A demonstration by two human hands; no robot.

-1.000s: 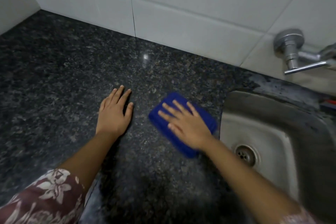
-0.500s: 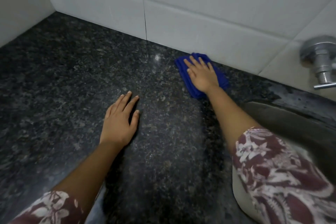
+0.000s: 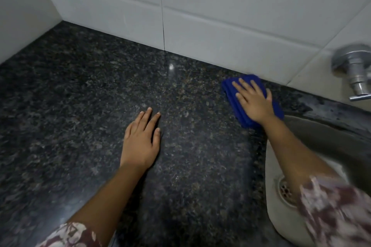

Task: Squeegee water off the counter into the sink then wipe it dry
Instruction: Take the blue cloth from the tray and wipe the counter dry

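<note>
A folded blue cloth (image 3: 233, 102) lies on the dark speckled granite counter (image 3: 80, 106), near the back wall and just left of the steel sink (image 3: 313, 138). My right hand (image 3: 254, 102) presses flat on top of the cloth, fingers spread toward the wall. My left hand (image 3: 141, 142) rests palm down on the bare counter in the middle, fingers together, holding nothing. The sink's drain (image 3: 286, 192) shows at the lower right, partly behind my right forearm. No squeegee is in view.
White wall tiles (image 3: 200, 16) run along the back and the left side. A chrome tap (image 3: 355, 70) juts from the wall above the sink at the far right. My floral sleeves show at the bottom corners.
My right hand swept the blue cloth from beside the sink up to the back wall, then slid it right toward the sink's corner. My left hand stayed planted.
</note>
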